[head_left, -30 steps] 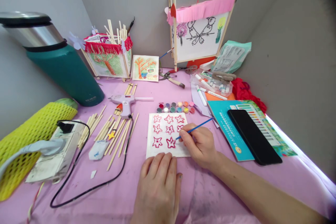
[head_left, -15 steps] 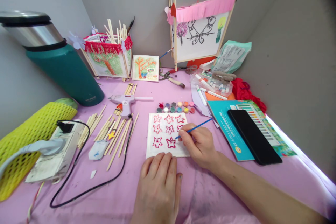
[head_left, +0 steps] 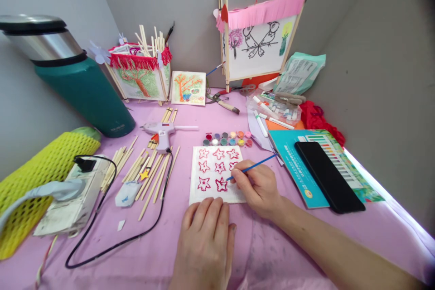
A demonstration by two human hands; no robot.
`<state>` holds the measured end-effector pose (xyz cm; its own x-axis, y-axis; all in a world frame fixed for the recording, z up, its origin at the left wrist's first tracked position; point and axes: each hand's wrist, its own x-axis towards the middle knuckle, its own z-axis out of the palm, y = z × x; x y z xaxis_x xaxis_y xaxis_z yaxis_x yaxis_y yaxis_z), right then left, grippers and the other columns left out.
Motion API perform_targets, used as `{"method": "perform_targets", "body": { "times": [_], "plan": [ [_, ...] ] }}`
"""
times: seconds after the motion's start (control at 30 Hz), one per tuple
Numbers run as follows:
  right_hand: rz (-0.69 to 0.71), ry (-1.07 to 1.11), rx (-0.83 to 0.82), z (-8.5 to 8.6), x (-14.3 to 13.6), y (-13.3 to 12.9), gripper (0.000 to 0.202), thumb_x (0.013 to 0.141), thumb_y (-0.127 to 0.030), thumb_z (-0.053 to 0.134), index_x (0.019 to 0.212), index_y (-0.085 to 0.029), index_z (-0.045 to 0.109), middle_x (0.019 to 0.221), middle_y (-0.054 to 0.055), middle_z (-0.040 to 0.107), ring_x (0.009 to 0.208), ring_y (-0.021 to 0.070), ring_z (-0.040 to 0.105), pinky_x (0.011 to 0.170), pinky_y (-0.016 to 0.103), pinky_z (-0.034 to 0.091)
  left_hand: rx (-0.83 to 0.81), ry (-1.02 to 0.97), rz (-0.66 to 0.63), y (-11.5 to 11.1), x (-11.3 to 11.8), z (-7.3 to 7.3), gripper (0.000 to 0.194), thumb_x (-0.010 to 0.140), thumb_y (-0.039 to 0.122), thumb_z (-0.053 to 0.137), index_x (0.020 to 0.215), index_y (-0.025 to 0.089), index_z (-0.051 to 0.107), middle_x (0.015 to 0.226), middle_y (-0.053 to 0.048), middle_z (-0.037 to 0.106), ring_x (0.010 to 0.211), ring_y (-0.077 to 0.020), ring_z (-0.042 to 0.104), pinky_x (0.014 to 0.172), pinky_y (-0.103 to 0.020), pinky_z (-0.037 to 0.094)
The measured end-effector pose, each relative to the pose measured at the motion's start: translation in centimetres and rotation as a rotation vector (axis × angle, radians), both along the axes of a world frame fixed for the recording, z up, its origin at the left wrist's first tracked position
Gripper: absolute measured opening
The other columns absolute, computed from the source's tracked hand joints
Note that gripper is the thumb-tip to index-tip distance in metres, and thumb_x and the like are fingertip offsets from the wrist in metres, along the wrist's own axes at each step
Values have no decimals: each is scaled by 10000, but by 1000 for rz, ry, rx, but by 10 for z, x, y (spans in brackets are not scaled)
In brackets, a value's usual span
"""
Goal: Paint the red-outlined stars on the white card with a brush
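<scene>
Right hand [head_left: 256, 186] pinching the blue paintbrush [head_left: 260, 162] over the white card [head_left: 200, 196], bristles pointing left at a red star [head_left: 221, 185], long axis slanting past the right edge! Left hand [head_left: 205, 235] flat (palm hidden), fingertips at the near edge. Paint pots [head_left: 224, 135] past the far edge.

Open cloth [head_left: 182, 181] between sticks [head_left: 150, 176] and white panel [head_left: 211, 175], paint pots [head_left: 224, 142] close behind

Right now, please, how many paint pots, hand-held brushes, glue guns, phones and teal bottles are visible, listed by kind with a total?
Paint pots: 12
Hand-held brush: 1
Glue gun: 1
Phone: 1
Teal bottle: 1
Total: 16
</scene>
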<state>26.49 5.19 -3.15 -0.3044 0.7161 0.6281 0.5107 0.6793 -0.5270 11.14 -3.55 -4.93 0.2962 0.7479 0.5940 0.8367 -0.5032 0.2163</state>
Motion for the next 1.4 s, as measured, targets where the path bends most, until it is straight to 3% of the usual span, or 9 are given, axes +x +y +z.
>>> {"method": "perform_targets", "body": {
  "times": [1.4],
  "plan": [
    [39,44,-8,2,-2,-1,208,905,-152,472,722,-174,569,631,11,620,556,106,572,543,230,422,-3,-17,-8,0,0,-2,225,857,196,520,1035,125,638,1057,-78,675,982,-244,579,875,-417,403]
  ]
}}
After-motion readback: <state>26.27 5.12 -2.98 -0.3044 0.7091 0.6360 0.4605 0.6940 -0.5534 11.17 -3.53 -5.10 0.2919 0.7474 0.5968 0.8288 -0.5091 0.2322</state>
